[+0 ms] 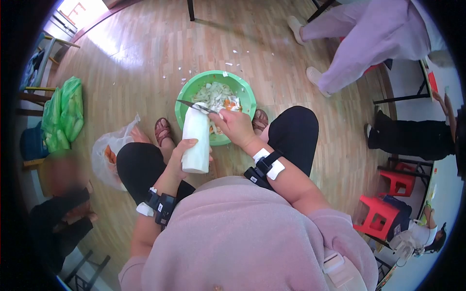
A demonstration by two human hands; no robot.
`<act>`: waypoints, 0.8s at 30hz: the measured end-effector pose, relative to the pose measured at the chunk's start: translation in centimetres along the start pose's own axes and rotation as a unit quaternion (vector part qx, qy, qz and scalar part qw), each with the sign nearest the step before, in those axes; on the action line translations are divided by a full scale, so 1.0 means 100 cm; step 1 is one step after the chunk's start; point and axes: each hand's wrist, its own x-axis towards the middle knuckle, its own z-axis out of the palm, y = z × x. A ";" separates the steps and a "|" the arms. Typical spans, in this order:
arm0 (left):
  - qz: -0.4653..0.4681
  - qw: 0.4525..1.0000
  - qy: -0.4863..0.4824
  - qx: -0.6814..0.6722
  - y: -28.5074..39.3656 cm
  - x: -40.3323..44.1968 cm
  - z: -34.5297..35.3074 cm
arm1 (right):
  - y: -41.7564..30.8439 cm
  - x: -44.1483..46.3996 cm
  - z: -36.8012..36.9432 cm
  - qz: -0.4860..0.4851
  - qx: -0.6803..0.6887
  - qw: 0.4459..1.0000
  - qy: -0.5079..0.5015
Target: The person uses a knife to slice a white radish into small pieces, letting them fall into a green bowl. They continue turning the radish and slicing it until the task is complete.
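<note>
A thick white radish-like vegetable [196,140] stands out lengthwise over the near left rim of a green basin [248,92]. My left hand [187,154] is wrapped round its lower part. In my right hand [234,127] is a knife [191,105], its blade lying across the far end of the vegetable and pointing left. Pale cut pieces [216,92] and some orange ones [233,104] lie in the basin. Small white scraps [228,63] are scattered on the floor beyond it.
To the left are a clear plastic bag [104,157] with orange items and green bags [63,116]. A person [63,218] sits at the lower left. Another stands at the upper right [359,34]. Red stools [376,216] and more people are at the right.
</note>
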 end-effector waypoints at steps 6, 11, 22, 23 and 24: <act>-0.012 0.996 -0.074 0.050 -0.006 0.002 -0.006 | 0.032 0.001 0.012 0.180 -0.053 0.982 -0.001; -0.026 0.999 0.010 0.037 -0.012 0.002 -0.007 | 0.034 0.001 0.033 0.311 0.443 0.840 -0.041; -0.011 0.998 -0.037 0.041 -0.008 0.006 0.013 | -0.034 -0.004 -0.014 0.302 0.546 0.775 -0.099; 0.021 0.997 0.001 0.072 -0.011 0.009 0.007 | -0.031 -0.005 -0.015 0.307 0.529 0.786 -0.089; 0.054 0.993 0.039 0.101 -0.013 0.011 0.004 | -0.033 -0.007 -0.016 0.315 0.510 0.796 -0.081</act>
